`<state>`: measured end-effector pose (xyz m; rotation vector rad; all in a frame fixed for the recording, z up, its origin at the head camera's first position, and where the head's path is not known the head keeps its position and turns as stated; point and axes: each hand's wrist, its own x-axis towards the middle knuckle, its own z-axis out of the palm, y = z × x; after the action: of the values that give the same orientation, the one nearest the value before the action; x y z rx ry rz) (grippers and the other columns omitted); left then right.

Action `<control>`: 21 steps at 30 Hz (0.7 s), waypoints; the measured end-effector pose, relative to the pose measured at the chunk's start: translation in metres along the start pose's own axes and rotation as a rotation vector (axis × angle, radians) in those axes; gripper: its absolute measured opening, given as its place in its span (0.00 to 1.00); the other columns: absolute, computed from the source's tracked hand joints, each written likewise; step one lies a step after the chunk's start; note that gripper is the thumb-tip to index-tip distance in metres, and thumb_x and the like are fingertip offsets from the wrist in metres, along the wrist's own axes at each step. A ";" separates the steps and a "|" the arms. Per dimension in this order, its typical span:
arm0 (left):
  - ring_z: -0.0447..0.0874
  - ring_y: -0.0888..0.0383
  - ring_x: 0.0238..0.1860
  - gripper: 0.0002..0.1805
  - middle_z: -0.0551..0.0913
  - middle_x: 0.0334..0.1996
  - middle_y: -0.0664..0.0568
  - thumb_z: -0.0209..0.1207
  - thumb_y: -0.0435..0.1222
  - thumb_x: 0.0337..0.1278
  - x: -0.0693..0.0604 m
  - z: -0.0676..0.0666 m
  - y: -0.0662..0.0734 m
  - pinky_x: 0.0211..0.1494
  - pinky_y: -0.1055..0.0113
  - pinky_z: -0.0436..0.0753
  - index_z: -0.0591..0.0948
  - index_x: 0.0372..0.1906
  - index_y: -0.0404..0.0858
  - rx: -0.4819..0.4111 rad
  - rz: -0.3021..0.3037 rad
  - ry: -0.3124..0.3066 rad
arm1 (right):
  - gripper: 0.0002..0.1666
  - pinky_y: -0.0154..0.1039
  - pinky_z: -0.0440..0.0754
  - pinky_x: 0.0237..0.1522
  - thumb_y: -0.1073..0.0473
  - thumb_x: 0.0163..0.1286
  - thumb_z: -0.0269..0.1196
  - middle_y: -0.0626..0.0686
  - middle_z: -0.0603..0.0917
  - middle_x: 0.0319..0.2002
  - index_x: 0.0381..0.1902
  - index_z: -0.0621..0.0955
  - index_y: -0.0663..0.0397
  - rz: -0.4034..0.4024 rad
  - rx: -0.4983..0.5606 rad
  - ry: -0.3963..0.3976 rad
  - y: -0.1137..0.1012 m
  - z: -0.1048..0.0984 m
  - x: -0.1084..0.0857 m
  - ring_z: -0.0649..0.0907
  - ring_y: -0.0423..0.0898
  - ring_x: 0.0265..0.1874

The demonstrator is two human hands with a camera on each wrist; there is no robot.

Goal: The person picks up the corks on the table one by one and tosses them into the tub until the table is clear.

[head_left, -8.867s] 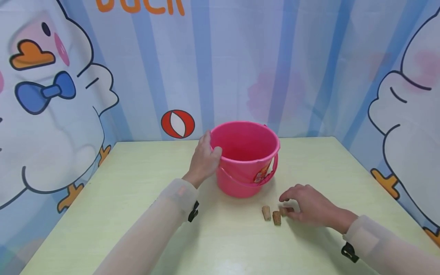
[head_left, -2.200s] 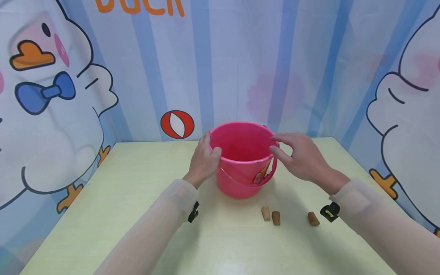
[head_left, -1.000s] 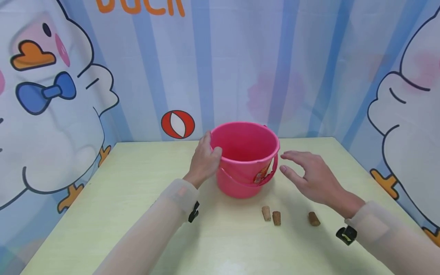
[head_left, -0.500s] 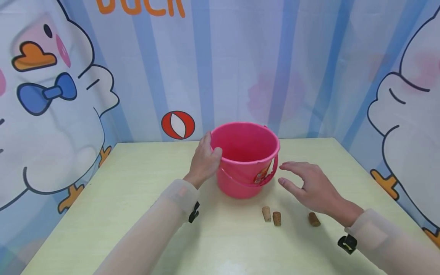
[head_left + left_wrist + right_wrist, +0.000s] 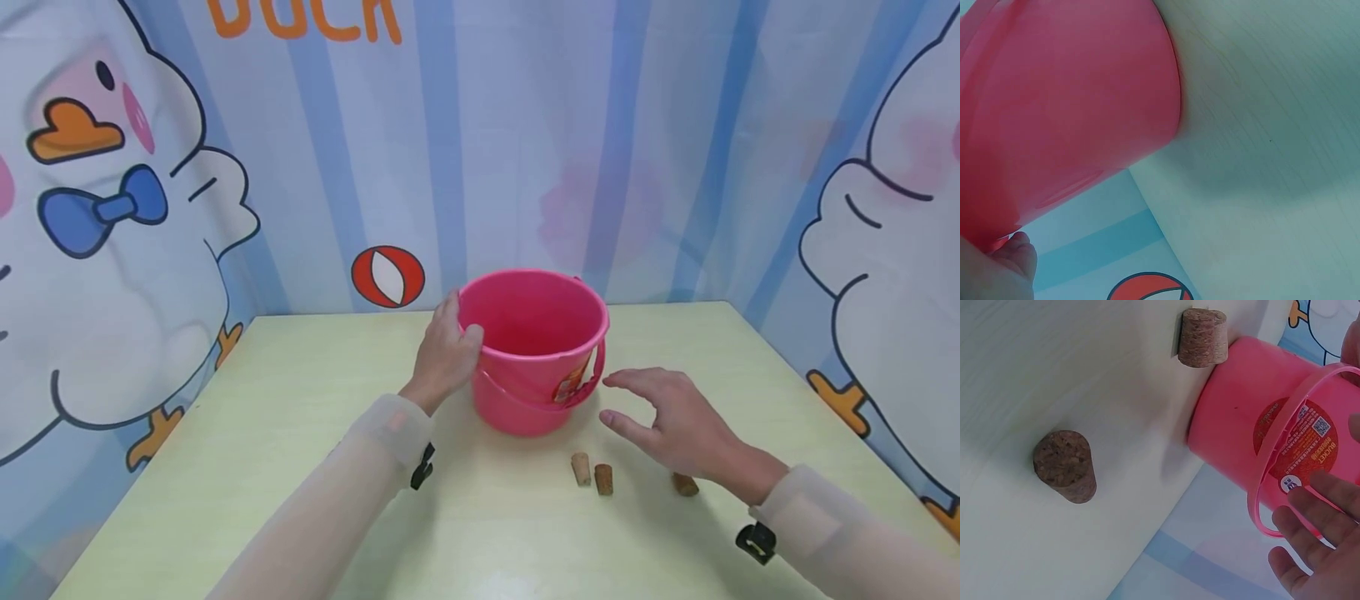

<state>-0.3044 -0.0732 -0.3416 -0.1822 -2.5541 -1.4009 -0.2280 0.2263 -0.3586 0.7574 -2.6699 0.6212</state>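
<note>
A pink bucket (image 5: 525,392) stands upright on the table, its handle folded down at the front. My left hand (image 5: 444,354) holds the left side of its rim, thumb on the near side. To the right of the bucket, my right hand (image 5: 678,421) hovers over the table with fingers spread and nothing between them. In front of the bucket stand two corks, a pale cork (image 5: 581,469) and a darker cork (image 5: 603,480). A third cork (image 5: 686,485) lies partly hidden under my right hand; the right wrist view shows that cork (image 5: 1065,465) whole. The bucket's bottom inside is hidden.
The light wooden table (image 5: 300,467) meets a striped cloth backdrop (image 5: 517,125) close behind the bucket. Printed ducks cover the cloth on both sides. A round label (image 5: 1304,444) is on the bucket's right side.
Earlier my right hand touched a cork near the two standing ones, then was at the bucket's right rim. Since then it has come away and lowered toward the table. My left hand has stayed.
</note>
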 end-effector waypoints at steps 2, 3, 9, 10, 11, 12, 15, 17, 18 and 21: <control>0.66 0.48 0.70 0.46 0.60 0.77 0.50 0.56 0.41 0.66 0.000 0.000 0.000 0.57 0.51 0.85 0.48 0.84 0.44 0.003 0.003 0.001 | 0.30 0.68 0.75 0.61 0.45 0.67 0.71 0.54 0.85 0.59 0.61 0.83 0.54 0.007 -0.005 -0.014 0.000 0.001 -0.001 0.82 0.59 0.60; 0.66 0.48 0.70 0.46 0.61 0.77 0.51 0.56 0.41 0.66 0.000 0.000 0.000 0.58 0.51 0.85 0.48 0.84 0.44 0.004 0.004 0.002 | 0.30 0.67 0.75 0.61 0.44 0.67 0.71 0.54 0.85 0.59 0.61 0.83 0.54 0.007 -0.006 -0.019 0.000 0.001 -0.001 0.82 0.59 0.59; 0.67 0.48 0.70 0.46 0.61 0.76 0.51 0.56 0.41 0.65 -0.001 -0.001 0.000 0.57 0.51 0.85 0.48 0.83 0.44 0.012 0.004 0.005 | 0.29 0.67 0.74 0.62 0.45 0.64 0.73 0.52 0.86 0.56 0.58 0.85 0.53 -0.009 -0.008 -0.046 -0.002 0.003 -0.003 0.83 0.57 0.58; 0.67 0.48 0.70 0.46 0.61 0.76 0.51 0.56 0.41 0.65 -0.001 -0.001 0.000 0.57 0.51 0.85 0.48 0.84 0.44 0.013 0.004 0.005 | 0.28 0.66 0.74 0.62 0.45 0.64 0.74 0.51 0.87 0.55 0.58 0.85 0.53 -0.012 -0.009 -0.052 -0.002 0.003 -0.003 0.83 0.56 0.57; 0.67 0.48 0.70 0.46 0.61 0.76 0.51 0.56 0.41 0.65 -0.001 -0.001 0.000 0.57 0.51 0.85 0.48 0.84 0.44 0.014 0.003 0.005 | 0.28 0.66 0.74 0.61 0.45 0.63 0.74 0.51 0.87 0.55 0.57 0.85 0.52 -0.014 -0.009 -0.060 -0.002 0.004 -0.004 0.83 0.55 0.56; 0.67 0.48 0.70 0.46 0.61 0.76 0.51 0.56 0.41 0.65 -0.001 -0.001 0.000 0.57 0.51 0.85 0.48 0.84 0.44 0.012 0.002 0.007 | 0.27 0.66 0.74 0.61 0.45 0.63 0.74 0.50 0.87 0.54 0.56 0.86 0.52 -0.015 -0.010 -0.068 -0.002 0.004 -0.004 0.84 0.55 0.56; 0.67 0.48 0.69 0.46 0.62 0.76 0.51 0.56 0.40 0.65 -0.001 -0.001 0.000 0.57 0.51 0.85 0.48 0.83 0.44 0.010 0.003 0.007 | 0.26 0.66 0.74 0.61 0.45 0.61 0.75 0.48 0.88 0.52 0.54 0.87 0.50 -0.014 -0.018 -0.100 -0.001 0.006 -0.006 0.84 0.54 0.55; 0.67 0.48 0.70 0.46 0.62 0.76 0.51 0.56 0.40 0.65 -0.001 -0.001 0.000 0.57 0.51 0.85 0.48 0.83 0.44 0.008 0.004 0.006 | 0.25 0.65 0.74 0.62 0.44 0.61 0.75 0.47 0.88 0.51 0.52 0.87 0.48 -0.015 -0.026 -0.122 0.000 0.007 -0.008 0.83 0.54 0.54; 0.67 0.48 0.70 0.46 0.62 0.76 0.50 0.56 0.41 0.65 -0.001 -0.001 0.000 0.57 0.51 0.85 0.48 0.83 0.44 0.006 0.004 0.004 | 0.25 0.65 0.73 0.62 0.44 0.60 0.76 0.46 0.88 0.51 0.52 0.87 0.48 -0.018 -0.030 -0.131 0.000 0.008 -0.008 0.83 0.53 0.54; 0.67 0.49 0.70 0.46 0.61 0.76 0.51 0.56 0.41 0.65 -0.001 -0.001 0.001 0.57 0.52 0.85 0.48 0.84 0.44 0.007 0.003 0.001 | 0.24 0.63 0.73 0.62 0.44 0.60 0.76 0.45 0.88 0.51 0.51 0.87 0.47 -0.030 -0.032 -0.160 0.001 0.010 -0.010 0.83 0.52 0.54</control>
<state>-0.3029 -0.0738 -0.3404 -0.1844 -2.5561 -1.3907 -0.2221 0.2270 -0.3716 0.8702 -2.8003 0.5290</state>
